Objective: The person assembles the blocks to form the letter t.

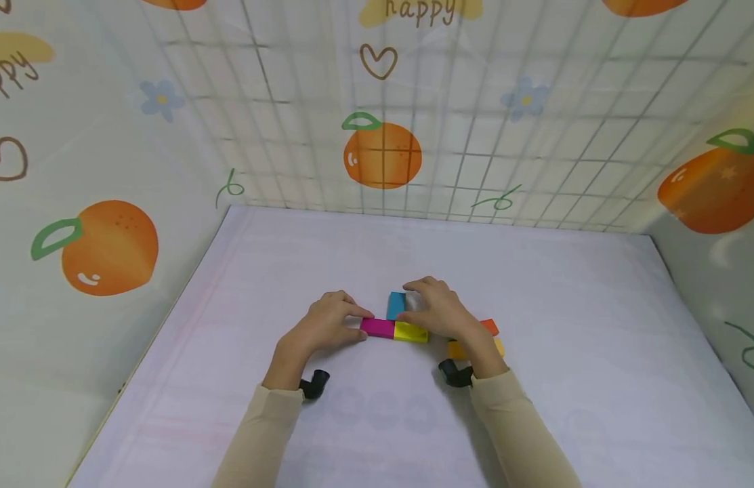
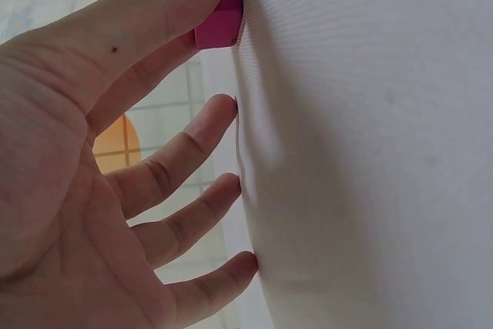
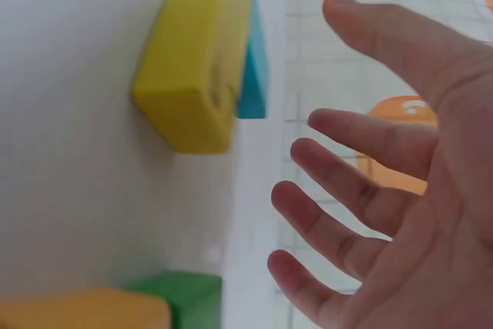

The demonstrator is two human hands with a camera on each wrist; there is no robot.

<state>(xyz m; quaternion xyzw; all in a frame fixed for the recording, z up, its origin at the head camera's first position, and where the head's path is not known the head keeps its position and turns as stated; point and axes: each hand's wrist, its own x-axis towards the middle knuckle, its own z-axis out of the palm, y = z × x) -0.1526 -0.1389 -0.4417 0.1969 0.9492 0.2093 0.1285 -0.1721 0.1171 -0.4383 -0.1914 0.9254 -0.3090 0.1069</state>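
Observation:
My left hand (image 1: 328, 320) pinches the left end of a magenta block (image 1: 377, 328) between thumb and index finger. In the left wrist view the thumb lies over the magenta block (image 2: 219, 25), and the other fingertips touch the white surface. A yellow block (image 1: 411, 331) lies end to end with the magenta one. Behind where they meet, a blue block (image 1: 396, 306) points away from them. Over the right side of these blocks hovers my right hand (image 1: 440, 308), its fingers spread. The right wrist view shows it apart from the yellow block (image 3: 189, 59), holding nothing.
Partly under the right forearm lie an orange-red block (image 1: 490, 327) and a yellow-orange block (image 1: 456, 350). A green block (image 3: 196, 298) shows at the bottom of the right wrist view. The white table (image 1: 377, 264) ends at a patterned curtain (image 1: 279, 149) behind and at both sides.

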